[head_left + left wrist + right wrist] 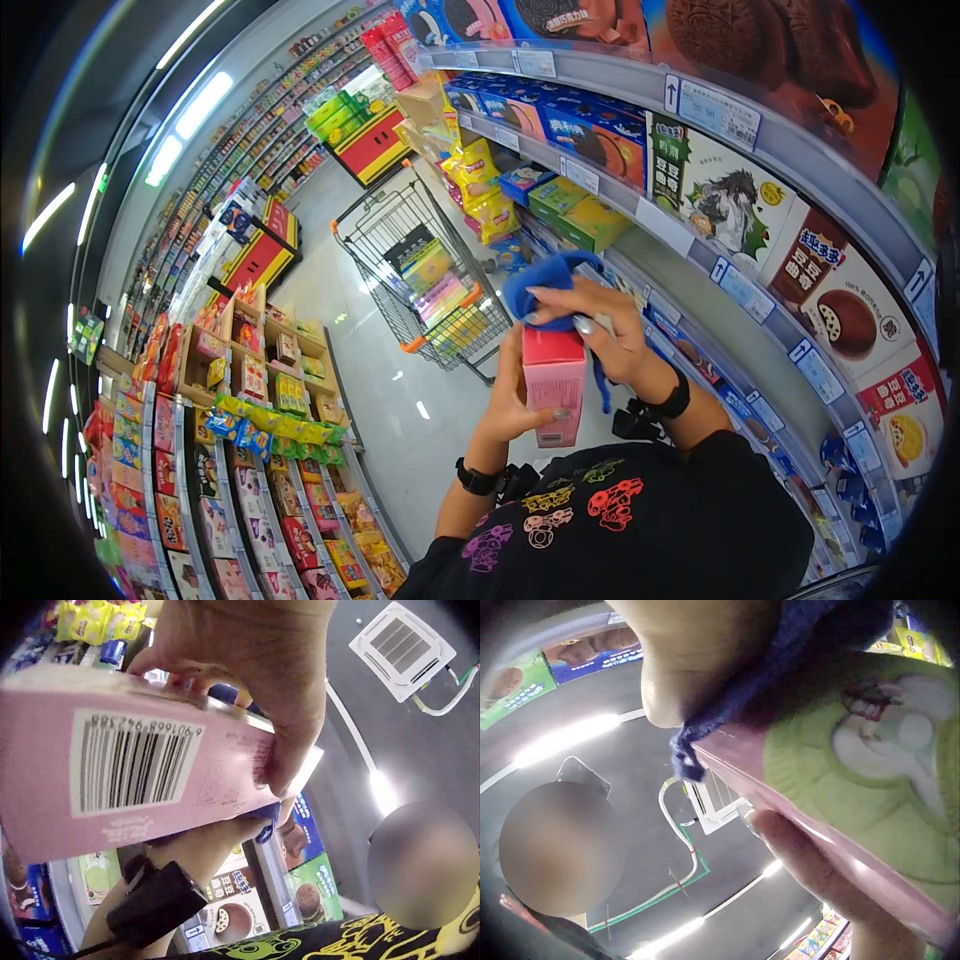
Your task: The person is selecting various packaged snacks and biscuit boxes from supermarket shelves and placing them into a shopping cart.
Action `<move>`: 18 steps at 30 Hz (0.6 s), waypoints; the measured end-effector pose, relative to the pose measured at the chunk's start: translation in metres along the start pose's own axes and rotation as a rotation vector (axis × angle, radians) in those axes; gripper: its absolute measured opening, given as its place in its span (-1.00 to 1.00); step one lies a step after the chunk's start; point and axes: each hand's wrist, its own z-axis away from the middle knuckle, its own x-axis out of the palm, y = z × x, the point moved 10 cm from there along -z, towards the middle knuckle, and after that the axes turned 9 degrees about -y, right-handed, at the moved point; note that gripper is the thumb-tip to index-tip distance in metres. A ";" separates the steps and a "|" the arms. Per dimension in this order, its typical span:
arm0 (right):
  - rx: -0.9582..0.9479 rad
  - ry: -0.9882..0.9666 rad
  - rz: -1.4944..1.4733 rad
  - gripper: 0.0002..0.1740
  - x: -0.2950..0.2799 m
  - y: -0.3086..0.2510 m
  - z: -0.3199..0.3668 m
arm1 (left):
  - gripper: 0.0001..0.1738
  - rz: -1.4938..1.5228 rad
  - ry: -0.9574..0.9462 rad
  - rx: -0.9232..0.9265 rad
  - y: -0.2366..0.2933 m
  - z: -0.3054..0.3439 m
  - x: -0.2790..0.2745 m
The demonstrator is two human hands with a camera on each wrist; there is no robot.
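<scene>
"Item one?"

"Pink box [556, 385], held in front of the dark shirt [690, 510]. Long axis: runs from the blue cloth [545, 285] back towards the wearer's body. Whether truly upright or tilted: cannot tell. The barcode [135, 765] shows on one side in the left wrist view."

"Hands, then. Left?"

"Left hand [512, 395]: wraps the box from its left side, thumb laid across the printed face, other fingers round the edge. Both box and hand lie close together, no gap."

"Right?"

"Right hand [605, 325]: bent fingers grip the blue cloth at the far end of the box. A strip of the cloth hangs down beside the box, on its right."

"Which is nearer the far end?"

"The right, by position. The left sits lower along the length and bears on the body of the box; the right is at the cloth, just over the reddish end face. That is the relation to note: cloth and end face meet, hands on adjoining sides."

"Surroundings?"

"One shopping cart [412, 346], orange-cornered, goods inside, apart from the hands, ahead and leftward. One shelf edge [665, 228] with price labels, rightward, biscuit boxes above it. Yellow packets [475, 170], hanging beyond the cart."
</scene>
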 end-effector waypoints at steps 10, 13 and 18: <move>0.110 0.068 -0.095 -0.44 -0.009 0.032 0.016 | 0.30 -0.047 -0.113 -0.048 -0.008 -0.007 0.011; 0.157 0.179 -0.089 -0.33 -0.007 0.048 0.024 | 0.29 -0.081 -0.118 -0.031 -0.002 -0.009 0.012; 0.368 0.328 -0.828 -0.27 0.043 0.108 0.060 | 0.26 -0.051 -0.013 0.054 0.009 -0.007 0.005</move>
